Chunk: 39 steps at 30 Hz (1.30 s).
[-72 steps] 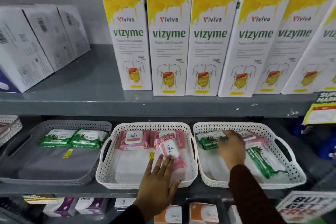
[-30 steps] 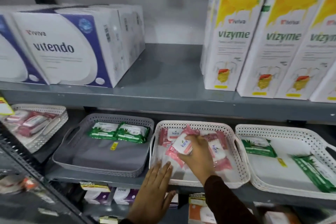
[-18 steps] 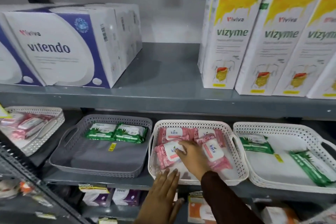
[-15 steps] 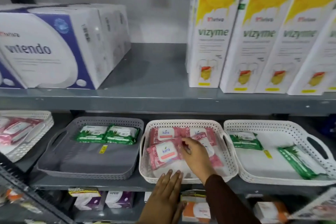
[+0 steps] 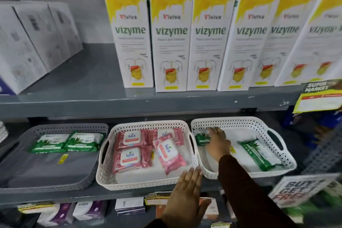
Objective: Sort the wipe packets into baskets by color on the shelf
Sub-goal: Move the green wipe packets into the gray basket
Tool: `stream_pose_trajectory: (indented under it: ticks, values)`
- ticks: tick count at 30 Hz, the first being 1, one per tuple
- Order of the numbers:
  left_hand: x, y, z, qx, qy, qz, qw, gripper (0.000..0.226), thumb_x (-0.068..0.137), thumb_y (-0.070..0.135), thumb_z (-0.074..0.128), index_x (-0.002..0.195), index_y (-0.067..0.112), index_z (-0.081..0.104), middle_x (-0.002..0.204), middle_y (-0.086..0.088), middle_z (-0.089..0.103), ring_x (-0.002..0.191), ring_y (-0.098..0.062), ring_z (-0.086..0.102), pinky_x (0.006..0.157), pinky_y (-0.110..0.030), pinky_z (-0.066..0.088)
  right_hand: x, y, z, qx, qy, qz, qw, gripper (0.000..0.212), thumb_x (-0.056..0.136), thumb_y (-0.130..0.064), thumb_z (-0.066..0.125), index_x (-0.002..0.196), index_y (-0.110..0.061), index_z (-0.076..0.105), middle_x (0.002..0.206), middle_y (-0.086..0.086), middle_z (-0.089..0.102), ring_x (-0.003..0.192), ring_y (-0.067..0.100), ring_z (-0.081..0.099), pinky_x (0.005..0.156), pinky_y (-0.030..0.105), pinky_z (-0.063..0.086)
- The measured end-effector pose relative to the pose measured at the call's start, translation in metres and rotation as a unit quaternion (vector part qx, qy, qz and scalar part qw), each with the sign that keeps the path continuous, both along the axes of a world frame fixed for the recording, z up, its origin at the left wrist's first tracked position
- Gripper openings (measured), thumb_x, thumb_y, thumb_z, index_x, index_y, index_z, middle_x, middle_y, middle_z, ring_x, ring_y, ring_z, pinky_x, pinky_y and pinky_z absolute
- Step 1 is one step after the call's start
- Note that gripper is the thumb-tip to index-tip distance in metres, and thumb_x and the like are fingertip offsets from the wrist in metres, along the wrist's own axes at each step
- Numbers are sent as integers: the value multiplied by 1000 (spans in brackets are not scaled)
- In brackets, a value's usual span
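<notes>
Three baskets stand side by side on the lower shelf. The grey basket [image 5: 55, 181] on the left holds two green wipe packets [image 5: 64, 142]. The middle white basket [image 5: 140, 183] holds several pink wipe packets [image 5: 129, 157]. In the right white basket [image 5: 262, 126] my right hand [image 5: 217, 141] lies on a green packet [image 5: 201, 138] at the basket's back left corner; whether the fingers grip it is hidden. A second green packet [image 5: 259, 153] lies at an angle to the right. My left hand [image 5: 185, 196] rests flat, fingers apart, at the front right rim of the middle basket.
Tall yellow-and-white boxes [image 5: 170, 39] and white cartons [image 5: 33, 42] fill the upper shelf. A yellow price sign [image 5: 318, 98] hangs at the right shelf edge. Small boxes [image 5: 88, 211] sit on the shelf below, and a promo sign [image 5: 299, 190] stands at the lower right.
My right hand has left the pink packets in the middle basket and moved right into the right basket, onto a green packet. The view has swung to the right.
</notes>
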<state>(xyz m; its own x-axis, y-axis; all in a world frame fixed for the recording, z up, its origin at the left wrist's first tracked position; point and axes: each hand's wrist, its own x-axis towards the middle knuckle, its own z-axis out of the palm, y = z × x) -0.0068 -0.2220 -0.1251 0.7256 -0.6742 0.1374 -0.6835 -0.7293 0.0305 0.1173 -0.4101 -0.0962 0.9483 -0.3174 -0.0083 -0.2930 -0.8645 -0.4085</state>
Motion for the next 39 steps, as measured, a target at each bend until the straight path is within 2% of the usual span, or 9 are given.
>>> stream_pose_trajectory:
  ticks: [4, 8, 12, 17, 21, 24, 31, 35, 39]
  values:
    - [0, -16, 0, 17, 3, 13, 1000, 70, 93, 59, 35, 134, 5, 55, 139, -8, 55, 133, -23, 44, 106, -37, 20, 18, -8, -2, -8, 114, 52, 992, 76, 87, -11, 60, 153, -28, 26, 164, 2, 20, 150, 28, 19, 113, 58, 29]
    - [1, -7, -4, -3, -30, 4, 1000, 67, 94, 54, 42, 144, 8, 42, 148, -4, 45, 140, -20, 32, 112, -33, 12, 16, -7, -3, -131, 142, 11, 981, 62, 83, -38, 65, 140, -26, 44, 142, 8, 46, 132, 31, 39, 101, 47, 40]
    - [1, 2, -5, -27, -31, 15, 999, 65, 92, 51, 44, 143, 11, 45, 146, -2, 48, 136, -17, 39, 113, -31, 14, -2, -7, -14, -31, 134, -25, 990, 62, 78, -44, 70, 132, -18, 55, 126, 11, 61, 118, 31, 56, 96, 40, 49]
    - [-1, 36, -7, -44, -23, 42, 998, 59, 90, 49, 42, 136, 13, 55, 143, -1, 51, 131, -20, 47, 110, -38, 34, -31, -9, -10, 119, 15, -94, 988, 64, 72, -30, 77, 128, -19, 48, 98, 8, 71, 90, 30, 68, 76, 39, 57]
    - [0, 85, -15, -69, -40, 41, 996, 57, 94, 45, 45, 140, 12, 49, 147, -1, 45, 136, -19, 40, 113, -35, 20, -46, 12, 6, 144, -141, -109, 973, 68, 72, -29, 81, 129, -23, 45, 100, 8, 70, 87, 30, 66, 71, 41, 57]
    - [2, 130, -18, -89, -45, 36, 994, 55, 95, 38, 48, 142, 10, 47, 149, -2, 42, 138, -21, 37, 111, -39, 25, -48, 49, 22, 176, -202, -56, 962, 67, 70, -27, 84, 125, -30, 46, 105, 3, 70, 92, 26, 65, 73, 40, 56]
    - [4, 238, -20, -73, -77, 67, 992, 55, 94, 41, 47, 133, 4, 55, 143, -8, 49, 131, -27, 46, 111, -34, 26, -28, 204, 34, 196, -178, 138, 954, 66, 67, -32, 88, 124, -33, 54, 109, -5, 71, 94, 18, 67, 76, 36, 57]
    - [8, 297, -19, -44, -95, 110, 988, 63, 94, 46, 41, 132, -3, 54, 143, -15, 48, 133, -29, 42, 110, -36, 21, -10, 294, 33, 145, -149, 217, 954, 70, 65, -32, 82, 129, -37, 54, 116, 0, 69, 104, 22, 64, 77, 29, 52]
    - [14, 338, -9, -25, -86, 140, 986, 66, 100, 48, 27, 136, -2, 50, 145, -14, 46, 133, -29, 44, 108, -36, 21, 6, 367, 30, 92, -104, 283, 949, 70, 68, -35, 78, 133, -36, 52, 130, 0, 64, 117, 23, 61, 92, 33, 50]
